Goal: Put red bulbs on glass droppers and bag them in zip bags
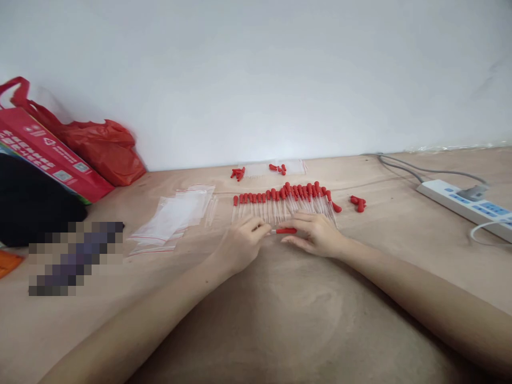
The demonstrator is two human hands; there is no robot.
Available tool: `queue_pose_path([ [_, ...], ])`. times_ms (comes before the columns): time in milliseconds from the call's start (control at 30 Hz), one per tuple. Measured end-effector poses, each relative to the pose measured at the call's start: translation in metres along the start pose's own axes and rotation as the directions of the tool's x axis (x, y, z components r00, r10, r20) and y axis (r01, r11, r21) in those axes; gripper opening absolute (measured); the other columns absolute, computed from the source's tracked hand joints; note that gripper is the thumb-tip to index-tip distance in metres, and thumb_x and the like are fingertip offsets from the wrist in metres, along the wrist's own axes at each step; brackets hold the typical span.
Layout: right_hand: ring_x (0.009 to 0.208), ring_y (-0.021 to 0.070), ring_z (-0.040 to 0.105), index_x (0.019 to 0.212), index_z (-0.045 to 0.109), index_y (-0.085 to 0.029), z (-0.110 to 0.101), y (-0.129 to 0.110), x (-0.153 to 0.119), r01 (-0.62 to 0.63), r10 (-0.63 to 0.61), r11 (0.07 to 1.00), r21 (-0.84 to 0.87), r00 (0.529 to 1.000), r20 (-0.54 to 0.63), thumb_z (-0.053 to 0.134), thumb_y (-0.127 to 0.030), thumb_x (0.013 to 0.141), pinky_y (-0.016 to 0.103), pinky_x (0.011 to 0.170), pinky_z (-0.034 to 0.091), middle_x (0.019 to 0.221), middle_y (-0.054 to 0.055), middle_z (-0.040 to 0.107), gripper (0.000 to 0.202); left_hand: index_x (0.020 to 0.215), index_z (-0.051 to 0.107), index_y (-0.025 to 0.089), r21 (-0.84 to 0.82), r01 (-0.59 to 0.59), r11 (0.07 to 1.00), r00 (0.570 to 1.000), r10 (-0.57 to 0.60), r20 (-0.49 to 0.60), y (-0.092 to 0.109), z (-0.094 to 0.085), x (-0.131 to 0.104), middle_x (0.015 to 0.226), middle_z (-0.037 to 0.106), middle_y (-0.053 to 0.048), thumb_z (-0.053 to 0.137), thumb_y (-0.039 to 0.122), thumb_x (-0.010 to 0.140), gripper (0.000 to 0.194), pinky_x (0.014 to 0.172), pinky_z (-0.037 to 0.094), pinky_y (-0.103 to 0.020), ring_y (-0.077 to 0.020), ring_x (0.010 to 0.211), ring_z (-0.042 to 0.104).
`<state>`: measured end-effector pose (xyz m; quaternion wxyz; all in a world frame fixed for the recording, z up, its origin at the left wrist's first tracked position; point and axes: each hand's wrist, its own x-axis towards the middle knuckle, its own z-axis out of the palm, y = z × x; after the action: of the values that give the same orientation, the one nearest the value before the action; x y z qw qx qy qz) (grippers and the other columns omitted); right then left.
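Observation:
My left hand (pixel 245 240) pinches the clear tube of a dropper, which lies sideways with its red rubber bulb (pixel 285 231) pointing right. Around the bulb's end, my right hand (pixel 316 233) has thumb and fingers apart; whether they touch the bulb I cannot tell. Just beyond both hands lies a row of droppers (pixel 274 195), red bulbs away from me and clear tubes towards me. My fingers hide some of the tube ends. Several loose red bulbs (pixel 359 203) lie right of the row. A few bare clear tubes (pixel 211 211) lie to its left.
Clear zip bags (pixel 176 216) lie in a pile on the left of the wooden table (pixel 304 314). More bulbs (pixel 239 173) and a bag (pixel 296 167) are by the wall. A power strip (pixel 468 205) with cables stands right; red bags (pixel 104 149) and a blurred-out object (pixel 76 260) are left.

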<state>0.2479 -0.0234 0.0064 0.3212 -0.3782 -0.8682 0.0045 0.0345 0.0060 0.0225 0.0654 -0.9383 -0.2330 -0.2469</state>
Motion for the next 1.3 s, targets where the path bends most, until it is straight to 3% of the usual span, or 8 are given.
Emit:
queue_pose_path([
  [100, 0.076, 0.0161, 0.057, 0.096, 0.06, -0.018, -0.024, 0.02, 0.002, -0.251, 0.243, 0.964, -0.087, 0.965, -0.1, 0.05, -0.041, 0.08, 0.026, 0.063, 0.042, 0.089, 0.006, 0.064, 0.03, 0.085, 0.061, 0.014, -0.097, 0.202, 0.975, 0.977, -0.207, -0.051, -0.015, -0.008, 0.007, 0.079, 0.059, -0.005, 0.042, 0.016, 0.084, 0.02, 0.064, 0.043, -0.025, -0.0133, 0.068, 0.054],
  [200, 0.07, 0.0185, 0.057, 0.086, 0.062, -0.017, -0.052, 0.049, -0.001, -0.683, 0.628, 0.686, -0.252, 0.73, -0.27, 0.046, -0.035, 0.08, 0.028, 0.059, 0.04, 0.082, 0.008, 0.065, 0.024, 0.077, 0.062, 0.014, -0.158, 0.506, 0.848, 0.862, -0.504, 0.053, -0.034, -0.01, 0.021, 0.073, 0.062, -0.003, 0.05, 0.018, 0.078, 0.013, 0.061, 0.043, -0.025, -0.0136, 0.064, 0.056],
  [300, 0.073, 0.0209, 0.059, 0.092, 0.06, -0.016, -0.067, 0.072, -0.007, -0.821, 0.825, 0.479, -0.312, 0.542, -0.16, 0.053, -0.033, 0.072, 0.027, 0.055, 0.039, 0.084, 0.009, 0.065, 0.027, 0.069, 0.063, 0.014, -0.154, 0.715, 0.682, 0.697, -0.678, 0.232, -0.049, -0.002, 0.038, 0.065, 0.063, -0.002, 0.053, 0.023, 0.074, 0.014, 0.055, 0.042, -0.023, -0.0135, 0.059, 0.057],
  [400, 0.075, 0.0203, 0.059, 0.091, 0.061, -0.015, -0.067, 0.081, -0.012, -0.834, 0.881, 0.452, -0.315, 0.472, 0.014, 0.055, -0.032, 0.068, 0.025, 0.054, 0.04, 0.086, 0.009, 0.065, 0.03, 0.061, 0.062, 0.014, -0.088, 0.76, 0.644, 0.639, -0.716, 0.281, -0.056, 0.01, 0.054, 0.058, 0.061, -0.002, 0.055, 0.024, 0.07, 0.015, 0.053, 0.04, -0.024, -0.0145, 0.056, 0.056],
  [633, 0.072, 0.0189, 0.06, 0.078, 0.065, -0.016, -0.055, 0.084, -0.01, -0.797, 0.873, 0.483, -0.362, 0.468, 0.137, 0.055, -0.023, 0.065, 0.025, 0.056, 0.04, 0.081, 0.009, 0.066, 0.018, 0.072, 0.059, 0.014, -0.028, 0.769, 0.639, 0.631, -0.751, 0.195, -0.045, 0.028, 0.073, 0.069, 0.063, -0.005, 0.058, 0.018, 0.064, 0.009, 0.06, 0.041, -0.026, -0.0182, 0.067, 0.059],
  [967, 0.077, 0.0206, 0.061, 0.09, 0.064, -0.015, -0.051, 0.08, -0.009, -0.765, 0.869, 0.468, -0.442, 0.49, 0.073, 0.053, -0.018, 0.066, 0.025, 0.059, 0.042, 0.085, 0.01, 0.067, 0.026, 0.07, 0.058, 0.016, -0.006, 0.735, 0.678, 0.665, -0.718, 0.207, -0.037, 0.045, 0.079, 0.069, 0.063, -0.005, 0.06, 0.021, 0.066, 0.007, 0.063, 0.043, -0.027, -0.0193, 0.07, 0.06],
  [1167, 0.081, 0.0229, 0.06, 0.093, 0.063, -0.013, -0.052, 0.085, -0.01, -0.726, 0.861, 0.458, -0.513, 0.505, 0.053, 0.053, -0.02, 0.067, 0.028, 0.061, 0.041, 0.084, 0.012, 0.066, 0.029, 0.074, 0.059, 0.017, 0.073, 0.75, 0.657, 0.636, -0.747, 0.191, -0.055, 0.024, 0.07, 0.075, 0.065, -0.005, 0.056, 0.031, 0.072, 0.015, 0.063, 0.044, -0.025, -0.0182, 0.073, 0.061],
  [1300, 0.081, 0.0251, 0.059, 0.095, 0.061, -0.011, -0.054, 0.086, -0.012, -0.722, 0.862, 0.421, -0.549, 0.508, -0.007, 0.052, -0.024, 0.069, 0.03, 0.061, 0.04, 0.084, 0.014, 0.065, 0.03, 0.071, 0.061, 0.017, 0.209, 0.779, 0.591, 0.567, -0.807, 0.166, -0.087, -0.007, 0.048, 0.081, 0.065, -0.007, 0.057, 0.025, 0.07, 0.01, 0.068, 0.044, -0.027, -0.0221, 0.08, 0.06],
])
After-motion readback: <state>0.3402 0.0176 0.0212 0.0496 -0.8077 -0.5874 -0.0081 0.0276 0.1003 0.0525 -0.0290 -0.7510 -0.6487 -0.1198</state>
